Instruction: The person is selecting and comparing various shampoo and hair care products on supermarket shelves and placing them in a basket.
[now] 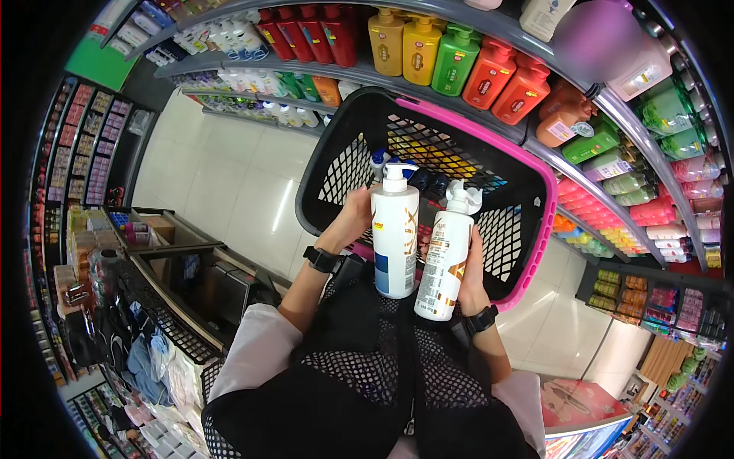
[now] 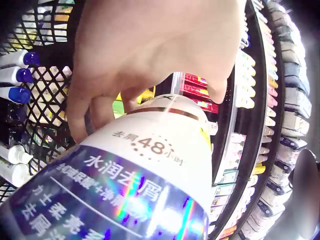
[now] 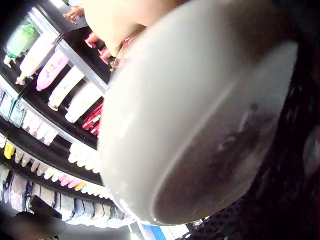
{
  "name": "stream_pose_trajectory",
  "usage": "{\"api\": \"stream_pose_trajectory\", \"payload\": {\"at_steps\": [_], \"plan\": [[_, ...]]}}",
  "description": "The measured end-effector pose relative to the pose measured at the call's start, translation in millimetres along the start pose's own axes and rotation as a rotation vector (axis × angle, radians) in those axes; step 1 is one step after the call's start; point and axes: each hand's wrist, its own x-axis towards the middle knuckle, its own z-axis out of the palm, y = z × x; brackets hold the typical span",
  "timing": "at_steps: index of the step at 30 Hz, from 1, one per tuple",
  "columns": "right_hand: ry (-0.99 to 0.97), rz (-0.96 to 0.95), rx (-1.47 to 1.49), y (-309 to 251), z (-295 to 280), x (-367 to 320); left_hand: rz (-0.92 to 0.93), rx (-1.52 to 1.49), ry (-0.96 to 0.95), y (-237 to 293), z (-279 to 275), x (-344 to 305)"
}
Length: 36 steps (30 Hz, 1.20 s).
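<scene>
My left hand grips the blue-labelled pump bottle. My right hand grips the orange-labelled pump bottle just beside it, both over the shopping basket's near edge. Only the left wrist view shows the "48" print. The right wrist view shows only a bottle base.

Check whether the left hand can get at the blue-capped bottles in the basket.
Probably not freely: the left hand grips a pump bottle. The basket is open above the blue-capped bottles, so only that grip hinders.
</scene>
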Motion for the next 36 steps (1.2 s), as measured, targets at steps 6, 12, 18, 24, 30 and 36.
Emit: {"api": "stream_pose_trajectory", "payload": {"at_steps": [6,12,18,24,30,36], "plan": [[-0.012,0.030,-0.025,1.7,-3.3,1.7,0.039,0.210,-0.039,-6.2,6.9,1.6],[-0.030,0.020,-0.061,2.9,5.0,-2.7,0.013,-0.017,-0.008,-5.6,12.7,9.0],[0.066,0.028,-0.038,7.4,-17.2,0.2,0.002,0.001,0.163,-0.7,23.9,8.7],[-0.091,0.056,-0.090,4.0,0.0,-4.4,-0.030,-0.189,0.061,2.6,26.4,9.8],[-0.069,0.024,-0.098,4.3,3.8,-2.4,-0.048,-0.224,-0.048,1.9,24.6,11.8],[-0.037,0.011,-0.107,4.8,1.6,-2.5,-0.035,-0.217,-0.019,-1.6,20.3,14.8]]}}
